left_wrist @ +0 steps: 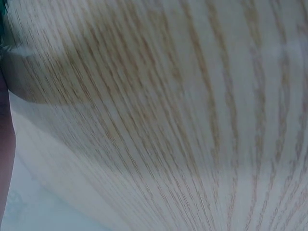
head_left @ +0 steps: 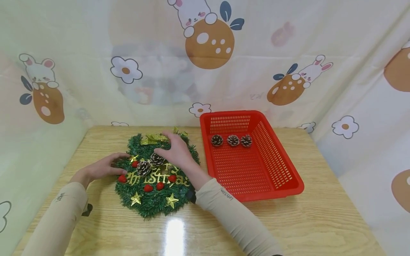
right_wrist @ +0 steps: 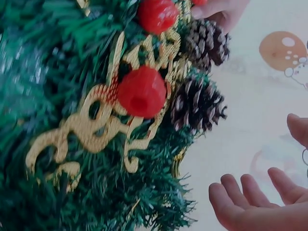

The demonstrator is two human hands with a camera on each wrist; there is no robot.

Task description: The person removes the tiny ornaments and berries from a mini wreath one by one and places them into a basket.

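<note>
A green Christmas wreath (head_left: 148, 209) lies on the table, decorated with gold "Merry Christmas" lettering (right_wrist: 96, 118), red berries (right_wrist: 142, 91), gold stars (head_left: 171, 201) and a gold ribbon (head_left: 153, 138). Two brown pinecones, one to the left (head_left: 143, 168) and one to the right (head_left: 157, 159), sit side by side on it. My left hand (head_left: 107, 166) rests at the wreath's left edge, thumb and fingers spread apart. Over its upper right part hovers my right hand (head_left: 177, 151), near the right pinecone; the right wrist view shows these fingers (right_wrist: 236, 190) apart and holding nothing.
Right of the wreath stands a red plastic basket (head_left: 209, 153) with three pinecones (head_left: 233, 140) along its far end. Behind the wooden table (head_left: 320, 199) hangs a patterned curtain (head_left: 153, 89). Mostly bare tabletop (left_wrist: 144, 96) fills the left wrist view.
</note>
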